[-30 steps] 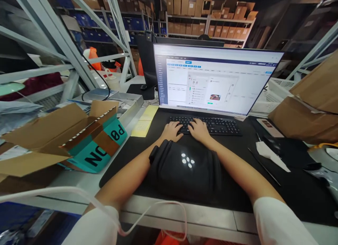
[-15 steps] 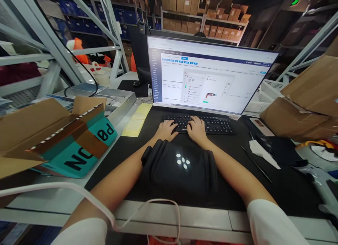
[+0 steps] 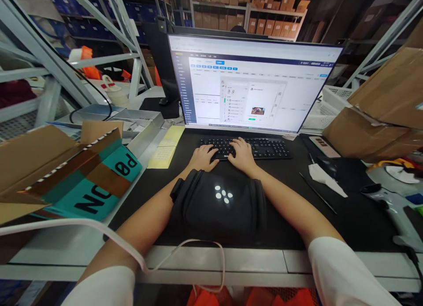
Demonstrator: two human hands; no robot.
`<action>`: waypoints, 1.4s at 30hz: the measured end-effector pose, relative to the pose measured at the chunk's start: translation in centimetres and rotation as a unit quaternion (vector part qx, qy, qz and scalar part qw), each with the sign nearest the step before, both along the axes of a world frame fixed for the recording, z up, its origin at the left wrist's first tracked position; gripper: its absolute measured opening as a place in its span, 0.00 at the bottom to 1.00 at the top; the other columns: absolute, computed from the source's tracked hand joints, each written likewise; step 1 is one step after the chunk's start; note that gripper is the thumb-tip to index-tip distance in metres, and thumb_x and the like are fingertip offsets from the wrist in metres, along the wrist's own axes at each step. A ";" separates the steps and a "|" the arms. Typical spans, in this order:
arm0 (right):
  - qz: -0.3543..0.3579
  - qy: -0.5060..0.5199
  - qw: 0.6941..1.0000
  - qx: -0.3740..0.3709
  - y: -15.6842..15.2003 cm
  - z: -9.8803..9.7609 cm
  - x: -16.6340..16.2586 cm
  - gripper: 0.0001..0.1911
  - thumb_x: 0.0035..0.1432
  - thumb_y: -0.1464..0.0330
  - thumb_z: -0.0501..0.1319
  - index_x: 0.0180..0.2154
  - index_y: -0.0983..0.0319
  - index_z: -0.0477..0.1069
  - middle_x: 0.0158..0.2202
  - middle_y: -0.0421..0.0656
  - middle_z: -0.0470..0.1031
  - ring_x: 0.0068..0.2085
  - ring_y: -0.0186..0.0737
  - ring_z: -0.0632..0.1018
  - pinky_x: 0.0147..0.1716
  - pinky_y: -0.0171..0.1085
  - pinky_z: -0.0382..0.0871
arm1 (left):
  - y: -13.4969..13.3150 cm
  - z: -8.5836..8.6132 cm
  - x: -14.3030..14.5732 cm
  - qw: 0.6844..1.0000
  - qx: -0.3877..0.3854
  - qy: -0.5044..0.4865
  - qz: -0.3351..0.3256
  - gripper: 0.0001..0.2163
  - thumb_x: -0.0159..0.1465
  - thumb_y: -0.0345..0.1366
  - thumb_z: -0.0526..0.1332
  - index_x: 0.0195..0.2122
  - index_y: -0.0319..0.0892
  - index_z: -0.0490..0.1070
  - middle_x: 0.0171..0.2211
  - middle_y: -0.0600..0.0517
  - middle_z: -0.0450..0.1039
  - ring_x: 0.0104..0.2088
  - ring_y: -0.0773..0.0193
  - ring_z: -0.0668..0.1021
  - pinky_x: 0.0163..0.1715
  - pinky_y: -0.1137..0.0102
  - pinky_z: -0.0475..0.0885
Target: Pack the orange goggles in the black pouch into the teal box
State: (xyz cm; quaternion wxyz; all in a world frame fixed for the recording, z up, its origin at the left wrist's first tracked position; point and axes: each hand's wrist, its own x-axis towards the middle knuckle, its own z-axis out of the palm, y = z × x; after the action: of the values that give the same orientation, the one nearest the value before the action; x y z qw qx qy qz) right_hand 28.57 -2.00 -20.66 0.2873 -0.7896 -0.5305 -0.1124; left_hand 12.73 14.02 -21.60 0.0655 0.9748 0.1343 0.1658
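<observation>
Both my hands rest on a black keyboard (image 3: 264, 148) in front of a wide monitor (image 3: 251, 83) that shows a white software page. My left hand (image 3: 202, 157) lies on the keyboard's left part, fingers spread over the keys. My right hand (image 3: 242, 153) lies beside it near the middle, fingers stretched onto the keys. Neither hand holds anything. A folded black garment (image 3: 220, 204) with a white dot logo lies on the black desk mat (image 3: 330, 226) between my forearms.
An opened cardboard and teal box (image 3: 76, 174) lies at the left. Yellow sheets (image 3: 165, 148) lie left of the keyboard. Brown cardboard boxes (image 3: 380, 116) stack at the right, with a white paper scrap (image 3: 325, 177) and a grey handheld device (image 3: 393, 204) below. Shelving racks stand behind.
The camera view has dropped a little, so the monitor and keyboard sit higher in the picture. My hands stay on the keyboard with small finger shifts.
</observation>
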 end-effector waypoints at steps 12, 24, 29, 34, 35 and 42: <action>-0.381 -0.052 0.910 -0.154 -25.1 3.5 16.9 0.28 0.65 0.59 0.56 0.56 0.69 0.80 0.60 0.64 0.77 0.61 0.65 0.75 0.59 0.60 0.68 | 0.4 -0.5 0.5 1.000 -0.019 -0.019 -0.008 0.28 0.70 0.48 0.60 0.67 0.40 0.71 0.69 0.36 0.66 0.69 0.36 0.66 0.66 0.44 0.64; -0.351 0.016 0.936 -0.030 -31.8 -3.0 20.2 0.32 0.62 0.56 0.58 0.61 0.66 0.77 0.65 0.62 0.72 0.66 0.62 0.73 0.66 0.57 0.67 | 0.7 -0.7 0.4 1.000 -0.009 -0.013 0.011 0.28 0.69 0.49 0.60 0.67 0.43 0.72 0.69 0.38 0.67 0.69 0.39 0.67 0.67 0.45 0.65; -0.331 -0.009 0.943 -0.015 -31.9 -3.4 20.7 0.30 0.63 0.57 0.57 0.58 0.67 0.80 0.63 0.61 0.75 0.65 0.60 0.74 0.67 0.54 0.66 | 0.7 -0.6 0.4 1.000 -0.003 -0.010 0.015 0.27 0.69 0.49 0.60 0.66 0.43 0.72 0.69 0.38 0.68 0.69 0.39 0.68 0.66 0.46 0.66; -0.327 -0.011 0.945 -0.011 -32.0 -4.0 21.0 0.29 0.63 0.58 0.57 0.58 0.66 0.80 0.63 0.60 0.75 0.65 0.58 0.74 0.68 0.53 0.65 | 0.8 -0.6 0.2 1.000 0.001 0.002 0.016 0.28 0.70 0.50 0.58 0.68 0.43 0.71 0.70 0.39 0.67 0.70 0.41 0.67 0.68 0.47 0.64; -0.330 -0.007 0.944 -0.013 -32.0 -4.0 21.0 0.29 0.63 0.58 0.57 0.58 0.67 0.79 0.64 0.60 0.75 0.65 0.58 0.74 0.68 0.53 0.65 | 0.8 -0.6 0.2 1.000 0.002 0.005 0.016 0.28 0.70 0.50 0.58 0.68 0.43 0.70 0.70 0.39 0.66 0.70 0.41 0.66 0.68 0.47 0.64; -0.357 0.012 0.934 0.011 -31.9 -3.2 20.2 0.33 0.62 0.58 0.58 0.63 0.68 0.74 0.66 0.59 0.72 0.67 0.58 0.72 0.69 0.51 0.63 | 0.9 -0.5 0.1 1.000 0.005 0.010 0.013 0.28 0.70 0.50 0.58 0.68 0.44 0.70 0.70 0.39 0.67 0.70 0.40 0.67 0.68 0.46 0.65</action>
State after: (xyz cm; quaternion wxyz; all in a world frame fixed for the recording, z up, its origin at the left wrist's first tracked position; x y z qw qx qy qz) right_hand 48.75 -33.91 -23.86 0.2434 -0.9251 -0.2087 -0.2036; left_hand 12.79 14.96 -22.10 0.0572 0.9748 0.1470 0.1575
